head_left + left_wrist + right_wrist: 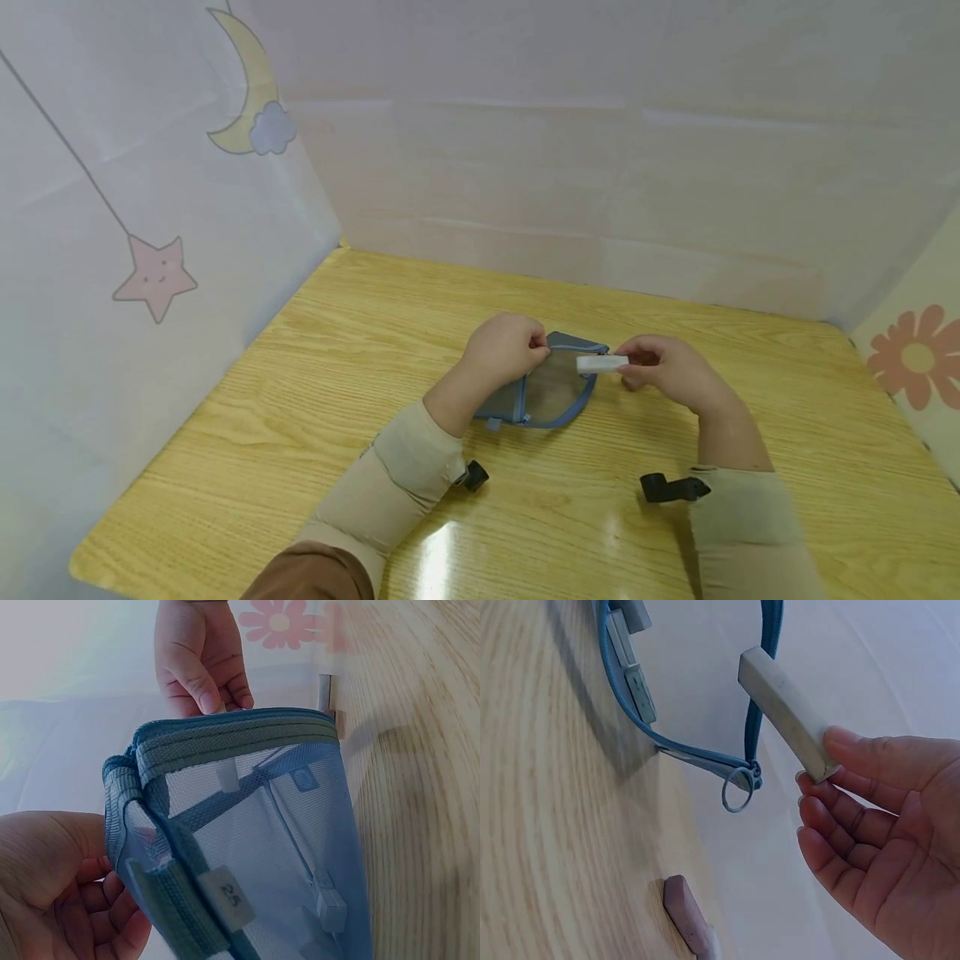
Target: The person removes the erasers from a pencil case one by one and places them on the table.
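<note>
Above the table [300,358], the left hand [504,350] pinches the edge of one blue mesh pouch [240,739], while the right hand's [671,371] fingers grip one pale block [787,712] by its end, the other end at the pouch's opening. Small pieces [639,694] lie inside, probably several though partly hidden; beyond, one star [155,275] marks the wall [67,367].

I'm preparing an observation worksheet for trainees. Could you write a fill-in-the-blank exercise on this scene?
1. In the head view, the person's right hand pinches a bar coloured ____.
2. The left hand grips a mesh pouch whose trim is ____.
3. The tabletop shows the grain of ____.
4. The smiling pink shape on the wall is a ____.

Missing words: white; blue; wood; star.
</note>
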`<action>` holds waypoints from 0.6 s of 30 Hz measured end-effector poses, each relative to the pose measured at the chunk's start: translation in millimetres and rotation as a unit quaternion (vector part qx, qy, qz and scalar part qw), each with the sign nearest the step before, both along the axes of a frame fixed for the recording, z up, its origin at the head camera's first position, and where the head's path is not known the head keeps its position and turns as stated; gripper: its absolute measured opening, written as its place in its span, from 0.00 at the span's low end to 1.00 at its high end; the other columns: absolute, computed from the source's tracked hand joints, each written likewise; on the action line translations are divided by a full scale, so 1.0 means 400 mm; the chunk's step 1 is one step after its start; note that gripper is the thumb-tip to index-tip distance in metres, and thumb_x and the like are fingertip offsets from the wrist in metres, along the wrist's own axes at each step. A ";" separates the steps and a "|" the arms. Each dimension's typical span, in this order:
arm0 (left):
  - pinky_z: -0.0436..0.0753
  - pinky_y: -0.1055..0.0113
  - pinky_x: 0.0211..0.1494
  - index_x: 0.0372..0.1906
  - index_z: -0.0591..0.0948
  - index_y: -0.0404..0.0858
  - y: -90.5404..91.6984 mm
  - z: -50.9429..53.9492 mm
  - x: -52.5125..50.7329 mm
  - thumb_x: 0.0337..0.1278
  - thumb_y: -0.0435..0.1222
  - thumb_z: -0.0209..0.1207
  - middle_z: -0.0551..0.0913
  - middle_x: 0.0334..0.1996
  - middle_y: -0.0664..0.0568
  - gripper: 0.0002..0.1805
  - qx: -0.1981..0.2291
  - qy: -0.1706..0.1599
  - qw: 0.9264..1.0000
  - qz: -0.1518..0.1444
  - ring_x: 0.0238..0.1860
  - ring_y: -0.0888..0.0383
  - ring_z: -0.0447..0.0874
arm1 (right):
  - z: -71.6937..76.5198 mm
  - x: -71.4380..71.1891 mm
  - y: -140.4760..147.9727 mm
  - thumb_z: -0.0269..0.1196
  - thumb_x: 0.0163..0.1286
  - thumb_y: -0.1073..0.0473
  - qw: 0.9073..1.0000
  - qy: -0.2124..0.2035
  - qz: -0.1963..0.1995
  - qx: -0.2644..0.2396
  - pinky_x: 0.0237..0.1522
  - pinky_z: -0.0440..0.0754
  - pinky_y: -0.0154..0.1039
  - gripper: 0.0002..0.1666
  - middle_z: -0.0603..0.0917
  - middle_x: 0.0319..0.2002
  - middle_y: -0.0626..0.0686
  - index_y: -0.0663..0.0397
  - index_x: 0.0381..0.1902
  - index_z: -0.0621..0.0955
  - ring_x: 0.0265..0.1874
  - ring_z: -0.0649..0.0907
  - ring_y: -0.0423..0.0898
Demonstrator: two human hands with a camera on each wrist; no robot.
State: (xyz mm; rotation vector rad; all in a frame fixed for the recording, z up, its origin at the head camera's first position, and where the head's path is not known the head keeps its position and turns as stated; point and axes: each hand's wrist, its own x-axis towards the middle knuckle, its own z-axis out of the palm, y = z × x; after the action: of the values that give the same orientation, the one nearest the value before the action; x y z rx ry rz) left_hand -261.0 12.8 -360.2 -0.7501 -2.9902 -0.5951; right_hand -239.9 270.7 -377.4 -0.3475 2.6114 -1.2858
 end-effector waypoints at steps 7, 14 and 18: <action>0.72 0.72 0.28 0.26 0.81 0.52 -0.001 0.000 -0.001 0.58 0.43 0.57 0.77 0.23 0.66 0.07 -0.001 0.003 1.000 0.000 0.24 0.66 0.73 | 0.005 0.006 0.021 0.60 0.64 0.53 1.000 -0.005 -0.018 0.007 0.45 0.74 0.50 0.19 0.81 0.41 0.62 0.59 0.48 0.76 0.39 0.83 0.55; 0.72 0.72 0.28 0.26 0.81 0.52 -0.001 0.001 0.000 0.58 0.43 0.57 0.77 0.23 0.66 0.07 0.001 0.006 1.000 -0.003 0.23 0.66 0.73 | -0.001 0.006 0.035 0.59 0.65 0.50 1.000 -0.004 -0.021 0.012 0.43 0.71 0.45 0.20 0.83 0.40 0.60 0.58 0.48 0.76 0.42 0.81 0.55; 0.72 0.72 0.28 0.26 0.81 0.52 -0.002 0.003 0.002 0.58 0.43 0.57 0.77 0.23 0.66 0.07 0.002 0.007 1.000 -0.006 0.24 0.66 0.73 | -0.006 0.004 0.039 0.59 0.64 0.49 1.000 -0.010 -0.024 0.014 0.44 0.70 0.45 0.21 0.83 0.40 0.60 0.59 0.48 0.76 0.43 0.80 0.55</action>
State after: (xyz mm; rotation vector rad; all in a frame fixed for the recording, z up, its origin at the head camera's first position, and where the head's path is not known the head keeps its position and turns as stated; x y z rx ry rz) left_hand -260.3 12.0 -359.0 -0.7684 -2.9728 -0.5924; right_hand -238.4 286.5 -379.9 -0.2671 2.6331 -1.2598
